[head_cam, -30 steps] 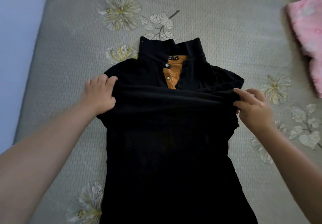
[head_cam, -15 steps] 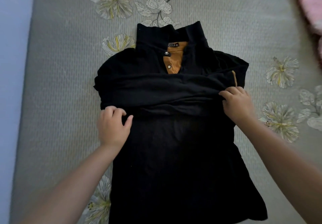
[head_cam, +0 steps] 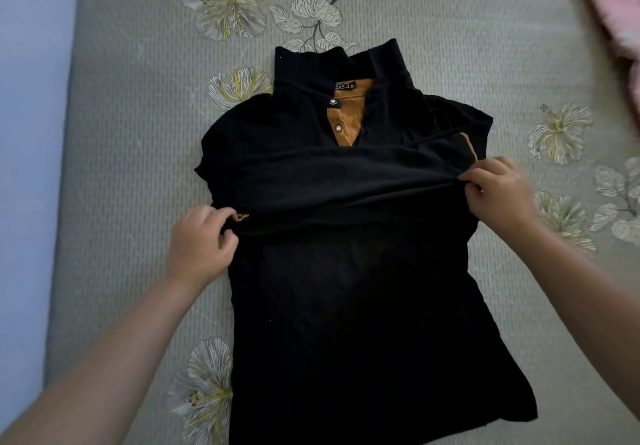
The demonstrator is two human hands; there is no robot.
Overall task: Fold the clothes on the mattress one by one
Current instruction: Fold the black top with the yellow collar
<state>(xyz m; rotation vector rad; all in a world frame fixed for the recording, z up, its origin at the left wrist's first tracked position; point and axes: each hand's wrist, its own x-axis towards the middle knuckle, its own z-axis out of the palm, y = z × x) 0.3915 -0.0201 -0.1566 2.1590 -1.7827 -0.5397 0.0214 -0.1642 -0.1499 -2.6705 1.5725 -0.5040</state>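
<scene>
A black polo shirt (head_cam: 346, 306) with an orange-brown placket lies face up in the middle of the grey flowered mattress (head_cam: 138, 133), collar away from me. Both sleeves are folded inward across the chest as a dark band. My left hand (head_cam: 199, 240) pinches the orange-trimmed end of that band at the shirt's left edge. At the right edge my right hand (head_cam: 498, 192) pinches the folded fabric just below the orange sleeve trim. The shirt's hem lies toward me, partly cut off by the frame's lower edge.
A pink fluffy fabric (head_cam: 616, 19) lies at the mattress's far right corner. A pale blue wall (head_cam: 27, 167) runs along the mattress's left edge. Bare mattress shows on both sides of the shirt.
My left hand moved from the left shoulder down to the band's end and now pinches it. My right hand stayed gripping the right edge. The view shifted slightly.
</scene>
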